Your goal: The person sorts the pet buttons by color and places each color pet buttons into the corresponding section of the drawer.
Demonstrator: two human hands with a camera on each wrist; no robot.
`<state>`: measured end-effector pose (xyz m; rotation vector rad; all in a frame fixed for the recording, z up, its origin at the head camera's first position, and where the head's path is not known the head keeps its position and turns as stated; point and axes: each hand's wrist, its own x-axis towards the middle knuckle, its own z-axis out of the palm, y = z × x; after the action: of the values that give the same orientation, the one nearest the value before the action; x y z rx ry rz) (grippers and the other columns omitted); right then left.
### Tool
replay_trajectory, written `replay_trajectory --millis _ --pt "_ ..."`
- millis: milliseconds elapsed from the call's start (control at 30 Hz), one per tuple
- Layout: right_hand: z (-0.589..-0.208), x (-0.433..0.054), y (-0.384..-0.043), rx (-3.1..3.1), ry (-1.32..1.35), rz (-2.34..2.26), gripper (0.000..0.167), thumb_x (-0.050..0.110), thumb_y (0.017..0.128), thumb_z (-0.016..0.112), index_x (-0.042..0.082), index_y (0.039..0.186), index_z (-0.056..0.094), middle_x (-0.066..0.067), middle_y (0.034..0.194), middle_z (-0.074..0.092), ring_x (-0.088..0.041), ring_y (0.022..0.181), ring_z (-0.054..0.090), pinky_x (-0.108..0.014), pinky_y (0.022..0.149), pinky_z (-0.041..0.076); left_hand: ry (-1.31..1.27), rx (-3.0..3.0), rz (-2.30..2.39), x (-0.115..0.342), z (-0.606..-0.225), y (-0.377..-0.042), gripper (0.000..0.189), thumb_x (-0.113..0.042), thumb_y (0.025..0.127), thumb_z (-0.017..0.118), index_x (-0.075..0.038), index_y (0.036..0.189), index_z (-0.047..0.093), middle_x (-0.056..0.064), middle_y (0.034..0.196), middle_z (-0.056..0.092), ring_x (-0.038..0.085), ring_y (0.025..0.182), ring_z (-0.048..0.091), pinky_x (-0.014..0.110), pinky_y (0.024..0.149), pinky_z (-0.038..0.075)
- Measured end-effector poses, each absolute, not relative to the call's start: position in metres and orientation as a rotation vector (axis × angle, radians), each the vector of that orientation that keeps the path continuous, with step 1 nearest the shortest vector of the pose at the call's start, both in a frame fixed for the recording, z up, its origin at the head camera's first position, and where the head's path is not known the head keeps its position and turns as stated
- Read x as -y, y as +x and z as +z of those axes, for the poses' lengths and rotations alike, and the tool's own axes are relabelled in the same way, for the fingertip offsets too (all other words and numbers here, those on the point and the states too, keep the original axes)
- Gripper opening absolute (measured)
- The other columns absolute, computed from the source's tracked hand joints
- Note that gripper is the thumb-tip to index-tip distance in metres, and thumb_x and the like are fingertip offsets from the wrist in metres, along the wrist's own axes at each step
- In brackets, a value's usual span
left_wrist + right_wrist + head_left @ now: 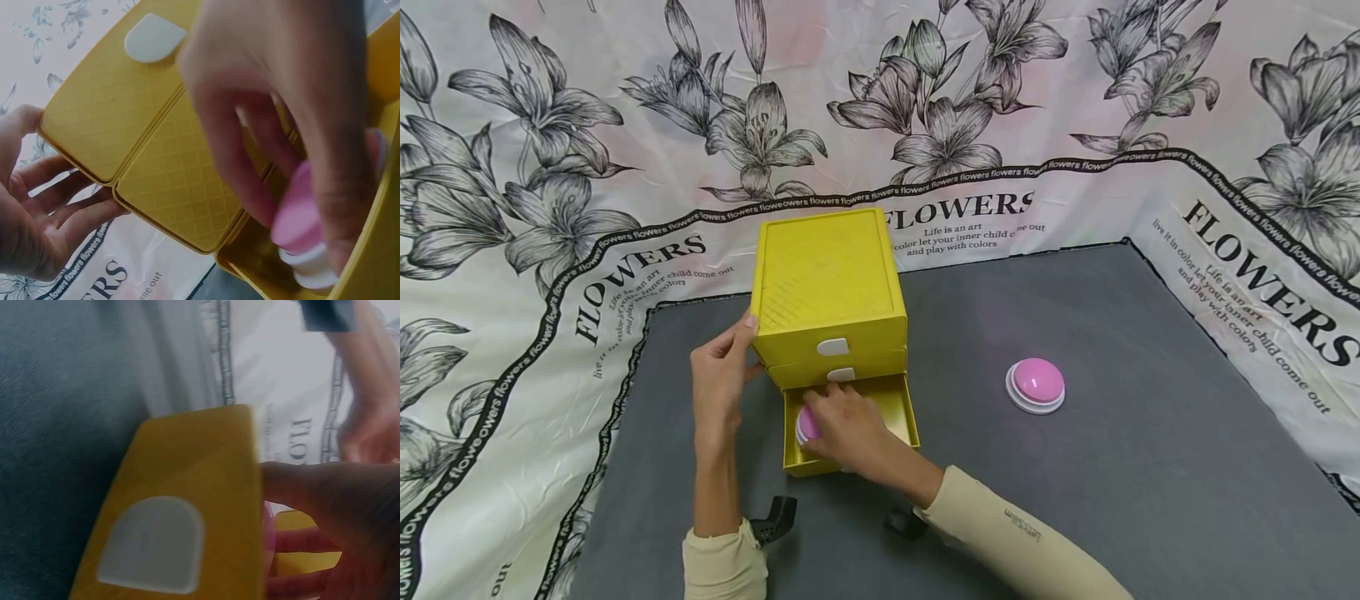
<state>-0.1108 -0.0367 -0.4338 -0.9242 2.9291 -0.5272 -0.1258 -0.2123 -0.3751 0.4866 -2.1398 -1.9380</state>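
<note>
A yellow three-drawer box (831,275) stands on the grey cloth, its bottom drawer (898,408) pulled out. Inside that drawer, my right hand (850,425) pinches a pink-domed push button (297,215) on a white base, thumb on one side and fingers on the other. Part of the button is hidden by the hand. My left hand (722,367) rests against the box's left side, thumb by the front edge of the top drawer, fingers fairly straight along the side. A second pink push button (1037,382) sits on the cloth to the right.
White rounded tabs (832,347) mark the drawer fronts. Behind the box hangs a white sheet (955,217) printed with flowers and lettering, which also runs along both sides. Grey cloth (1120,467) covers the table. Black wrist mounts (778,517) show below the hands.
</note>
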Motion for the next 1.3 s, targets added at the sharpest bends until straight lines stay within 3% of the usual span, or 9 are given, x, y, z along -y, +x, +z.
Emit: replay_trajectory --millis 167,367,700,900,1100,1300 --pt "-0.442 0.042 -0.117 -2.893 -0.894 -0.465 0.042 0.043 0.079 0.090 0.017 0.106 0.071 -0.004 0.095 0.069 -0.022 0.081 0.066 -0.036 0.057 0.052 0.483 2.143 -1.929 0.212 -0.375 -0.126 0.047 -0.043 0.103 0.066 -0.012 0.139 0.069 -0.001 0.152 0.062 0.016 0.141 0.057 0.020 0.081 0.062" --pt "-0.445 0.046 -0.118 -2.848 -0.913 -0.454 0.046 0.044 0.077 0.093 0.018 0.109 0.073 -0.004 0.095 0.070 -0.022 0.082 0.066 -0.035 0.057 0.053 0.462 2.146 -1.928 0.212 -0.375 -0.125 0.047 -0.044 0.103 0.066 -0.013 0.139 0.069 -0.002 0.152 0.062 0.016 0.141 0.057 0.021 0.082 0.062" --pt "-0.444 0.046 -0.116 -2.818 -0.929 -0.477 0.037 0.041 0.084 0.089 0.017 0.109 0.074 -0.004 0.097 0.071 -0.022 0.082 0.064 -0.033 0.062 0.053 0.482 2.141 -1.942 0.210 -0.375 -0.126 0.048 -0.044 0.102 0.067 -0.013 0.138 0.069 -0.003 0.151 0.062 0.015 0.141 0.057 0.017 0.079 0.062" --pt "-0.434 0.035 -0.112 -2.908 -0.923 -0.552 0.037 0.043 0.086 0.086 0.016 0.108 0.074 -0.003 0.095 0.068 -0.021 0.084 0.062 -0.031 0.062 0.046 0.440 2.112 -1.962 0.211 -0.376 -0.126 0.047 -0.041 0.103 0.066 -0.010 0.138 0.069 -0.001 0.152 0.061 0.016 0.144 0.055 0.016 0.076 0.062" --pt "-0.426 0.013 -0.104 -3.053 -0.887 -0.669 0.023 0.032 0.091 0.083 0.013 0.103 0.077 -0.003 0.096 0.070 -0.022 0.082 0.062 -0.032 0.063 0.046 0.427 2.117 -1.946 0.212 -0.376 -0.124 0.046 -0.041 0.103 0.066 -0.009 0.136 0.071 0.000 0.152 0.062 0.015 0.145 0.054 0.023 0.082 0.063" --pt "-0.433 -0.024 -0.098 -3.394 -0.860 -0.794 0.010 0.016 0.086 0.083 0.010 0.093 0.079 -0.006 0.088 0.066 -0.025 0.077 0.058 -0.035 0.062 0.047 0.424 2.119 -1.952 0.212 -0.377 -0.124 0.047 -0.042 0.103 0.066 -0.011 0.138 0.069 0.000 0.152 0.061 0.015 0.144 0.055 0.024 0.084 0.063"
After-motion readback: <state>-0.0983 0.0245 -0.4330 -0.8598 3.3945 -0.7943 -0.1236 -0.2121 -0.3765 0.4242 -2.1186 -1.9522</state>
